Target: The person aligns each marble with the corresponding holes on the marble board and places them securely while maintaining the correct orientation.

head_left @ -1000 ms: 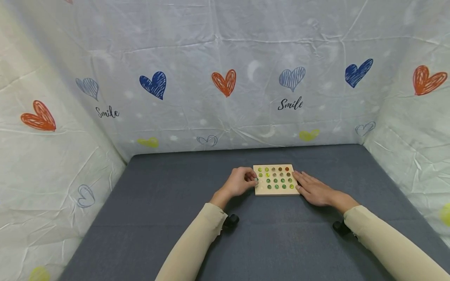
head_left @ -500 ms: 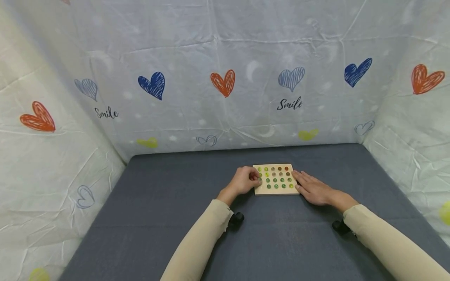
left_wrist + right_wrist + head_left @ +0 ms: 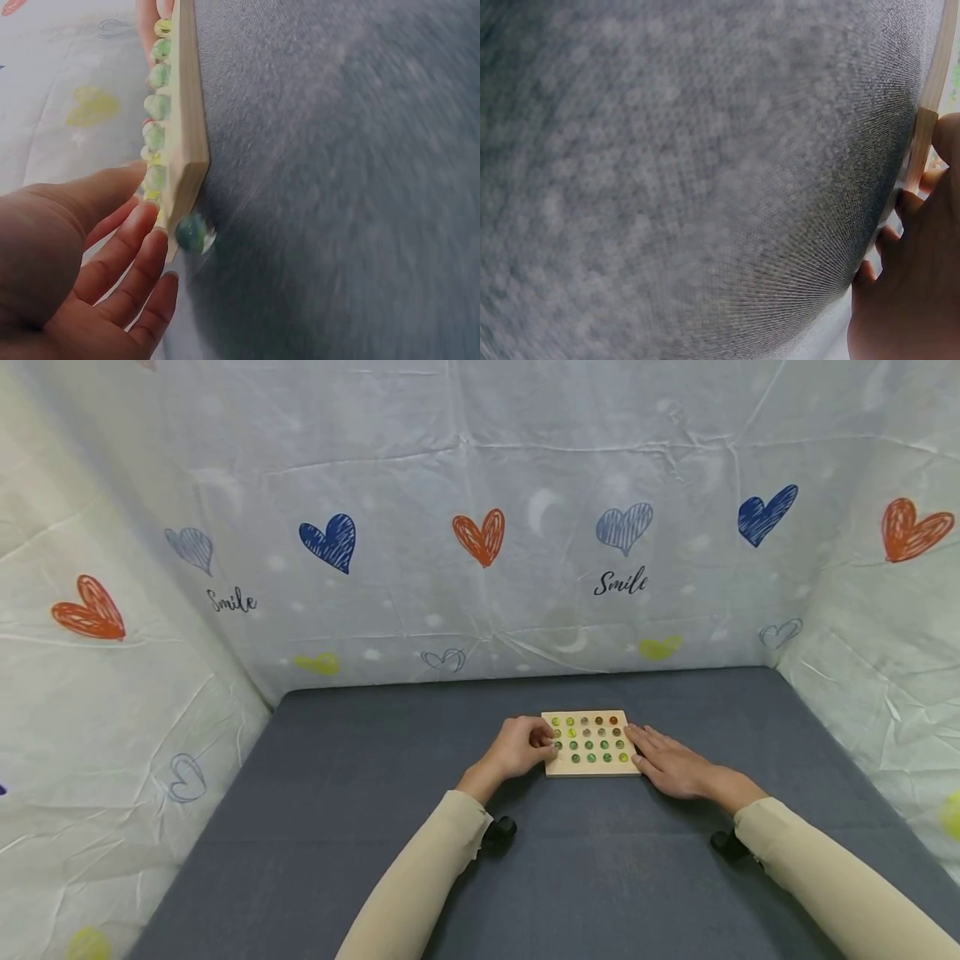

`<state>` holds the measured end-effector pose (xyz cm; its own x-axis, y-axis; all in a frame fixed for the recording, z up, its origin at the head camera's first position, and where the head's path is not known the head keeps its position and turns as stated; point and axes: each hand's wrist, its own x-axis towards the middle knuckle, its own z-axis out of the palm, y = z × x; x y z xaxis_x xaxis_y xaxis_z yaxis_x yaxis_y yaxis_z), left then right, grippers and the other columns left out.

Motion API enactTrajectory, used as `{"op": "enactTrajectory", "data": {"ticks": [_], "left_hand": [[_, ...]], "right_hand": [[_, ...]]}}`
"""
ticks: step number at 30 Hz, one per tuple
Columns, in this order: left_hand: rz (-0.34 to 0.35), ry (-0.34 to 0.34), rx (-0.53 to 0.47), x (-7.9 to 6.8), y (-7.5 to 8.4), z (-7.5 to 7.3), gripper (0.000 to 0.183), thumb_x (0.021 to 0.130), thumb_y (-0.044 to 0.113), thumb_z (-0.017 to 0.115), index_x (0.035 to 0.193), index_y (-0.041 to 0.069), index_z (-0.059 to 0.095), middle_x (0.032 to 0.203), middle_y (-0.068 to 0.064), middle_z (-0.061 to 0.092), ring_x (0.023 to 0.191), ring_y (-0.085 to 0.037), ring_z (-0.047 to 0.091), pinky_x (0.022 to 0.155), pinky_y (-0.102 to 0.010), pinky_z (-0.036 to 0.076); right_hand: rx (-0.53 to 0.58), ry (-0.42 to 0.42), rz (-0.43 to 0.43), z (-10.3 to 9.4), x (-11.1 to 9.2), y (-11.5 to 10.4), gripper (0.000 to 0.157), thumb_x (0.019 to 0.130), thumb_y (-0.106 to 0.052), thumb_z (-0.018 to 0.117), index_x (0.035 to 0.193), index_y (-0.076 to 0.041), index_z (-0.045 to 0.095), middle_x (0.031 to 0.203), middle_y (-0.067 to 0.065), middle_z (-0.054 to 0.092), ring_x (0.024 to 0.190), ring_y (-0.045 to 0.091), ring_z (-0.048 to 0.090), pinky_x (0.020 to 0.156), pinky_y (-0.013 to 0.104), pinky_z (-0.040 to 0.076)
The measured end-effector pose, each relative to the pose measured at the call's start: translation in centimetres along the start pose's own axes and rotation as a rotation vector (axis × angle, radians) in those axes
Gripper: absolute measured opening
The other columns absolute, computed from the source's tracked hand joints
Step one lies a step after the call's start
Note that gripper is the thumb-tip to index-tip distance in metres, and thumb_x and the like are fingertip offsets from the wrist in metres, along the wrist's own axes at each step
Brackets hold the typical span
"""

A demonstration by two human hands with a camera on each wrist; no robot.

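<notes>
A pale wooden board [image 3: 592,772] with rows of coloured glass marbles lies on the dark table. At its left end, my left hand [image 3: 517,747] pinches a green marble [image 3: 155,178] between thumb and forefinger, right at the third row from the back. The other fingers of that hand are spread below. A second green marble [image 3: 195,232] shows just off the board's left end in the left wrist view; the hand hides it in the head view. My right hand [image 3: 671,764] rests with straight fingers against the board's right edge, thumb at the near corner.
The dark cloth-covered table [image 3: 375,793] stretches out on both sides of the board. A pale curtain [image 3: 390,602] printed with hearts hangs behind the table and along both sides. Black wrist cameras sit under both sleeves.
My left hand has shifted slightly right, bringing the green marble from the board's left edge to the left end of the third row. The right hand stays still against the board.
</notes>
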<state>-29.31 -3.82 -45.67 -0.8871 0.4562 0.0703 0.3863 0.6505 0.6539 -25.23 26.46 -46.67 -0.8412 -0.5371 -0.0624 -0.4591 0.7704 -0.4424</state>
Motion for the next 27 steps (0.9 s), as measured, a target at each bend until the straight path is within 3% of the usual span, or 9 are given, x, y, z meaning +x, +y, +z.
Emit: {"op": "enactTrajectory", "data": {"ticks": [8,14,27], "left_hand": [[0.056,-0.024,0.037,-1.1,-0.6,-1.3,0.02,0.095,0.018,0.076,0.109,0.005,0.072,0.098,-0.005,0.071,0.084,-0.016,0.065,0.074,-0.03,0.053],[0.022,-0.061,0.026,-2.5,-1.5,-1.8,0.025,0.094,0.02,0.078,0.113,0.006,0.072,0.107,-0.006,0.07,0.089,-0.017,0.067,0.075,-0.031,0.055],[-0.009,-0.131,0.011,-3.9,-2.4,-1.7,0.036,0.084,0.018,0.088,0.115,0.008,0.072,0.101,0.0,0.068,0.09,-0.013,0.062,0.083,-0.031,0.052]], "right_hand": [[-0.007,0.003,0.008,0.4,0.1,0.8,0.063,0.113,-0.037,0.035,0.161,0.002,0.02,0.166,0.027,0.018,0.151,0.051,0.015,0.118,0.064,0.015],[-0.029,-0.006,0.023,0.7,0.3,0.9,0.063,0.113,-0.037,0.032,0.162,0.001,0.018,0.167,0.025,0.016,0.152,0.049,0.013,0.12,0.063,0.015],[-0.012,-0.008,0.036,0.5,0.1,0.2,0.062,0.113,-0.034,0.036,0.161,0.002,0.02,0.166,0.026,0.018,0.151,0.051,0.014,0.119,0.065,0.015]]}}
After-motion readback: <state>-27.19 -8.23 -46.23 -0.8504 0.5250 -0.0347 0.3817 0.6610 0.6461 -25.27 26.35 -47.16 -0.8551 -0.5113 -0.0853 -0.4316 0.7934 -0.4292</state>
